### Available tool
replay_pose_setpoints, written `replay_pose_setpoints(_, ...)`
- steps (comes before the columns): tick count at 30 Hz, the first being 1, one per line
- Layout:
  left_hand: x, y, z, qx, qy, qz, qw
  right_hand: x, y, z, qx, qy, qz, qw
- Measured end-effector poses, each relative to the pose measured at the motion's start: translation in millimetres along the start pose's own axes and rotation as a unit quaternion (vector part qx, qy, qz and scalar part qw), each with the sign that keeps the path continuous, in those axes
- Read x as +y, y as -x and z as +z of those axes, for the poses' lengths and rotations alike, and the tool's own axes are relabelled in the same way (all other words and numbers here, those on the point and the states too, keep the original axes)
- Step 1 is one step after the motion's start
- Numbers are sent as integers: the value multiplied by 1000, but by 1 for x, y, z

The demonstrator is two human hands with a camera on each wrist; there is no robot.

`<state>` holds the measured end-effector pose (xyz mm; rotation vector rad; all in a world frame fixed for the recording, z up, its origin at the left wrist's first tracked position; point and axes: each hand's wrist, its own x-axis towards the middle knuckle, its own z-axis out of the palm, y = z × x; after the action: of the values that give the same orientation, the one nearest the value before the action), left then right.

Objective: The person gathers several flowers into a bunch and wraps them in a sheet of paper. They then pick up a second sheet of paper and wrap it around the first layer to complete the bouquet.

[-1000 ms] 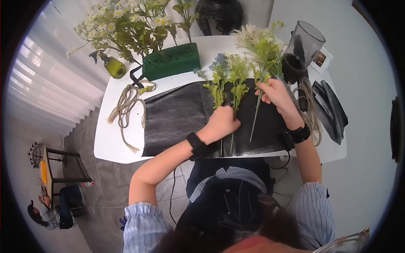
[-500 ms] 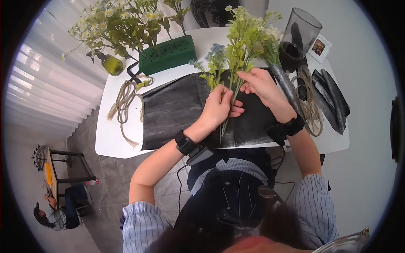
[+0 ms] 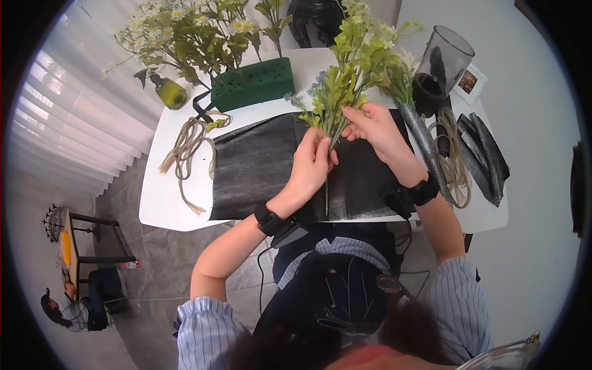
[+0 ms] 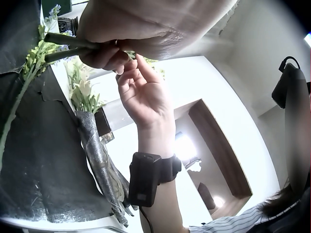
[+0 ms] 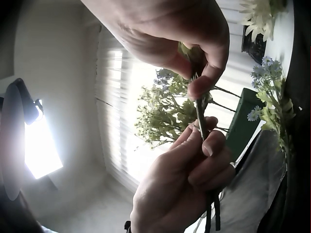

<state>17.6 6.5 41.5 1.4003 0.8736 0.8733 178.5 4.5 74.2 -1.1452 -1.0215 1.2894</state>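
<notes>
My left hand (image 3: pixel 309 166) grips the stems of a bunch of green leafy sprigs (image 3: pixel 345 80) above a black sheet (image 3: pixel 256 166). Just above it, my right hand (image 3: pixel 379 132) pinches the same bunch with thumb and fingertips. Cut stem ends (image 4: pixel 68 47) stick out of the left fist in the left wrist view. One blue-flowered sprig (image 5: pixel 272 92) lies on the sheet in the right wrist view, apart from both hands.
A green foam block (image 3: pixel 253 83) holds daisies at the back left, beside a spray bottle (image 3: pixel 170 94). Cord (image 3: pixel 185 151) lies at the left. Right of the sheet are wrapped flowers (image 3: pixel 404 92), a clear vase (image 3: pixel 444 58), more cord, dark rolls (image 3: pixel 484 157) and a framed picture (image 3: pixel 470 84).
The right hand has brought its sprig leftward to the left hand. A leafy sprig from the sheet is now raised in the bunch, and both hands have come together at its stems.
</notes>
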Motion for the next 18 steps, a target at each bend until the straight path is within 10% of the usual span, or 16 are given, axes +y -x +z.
replay_pose_setpoints(18, -4, 15, -36, -5, 38, 40, 998, -3, -9, 35, -49, 72, -80, 993)
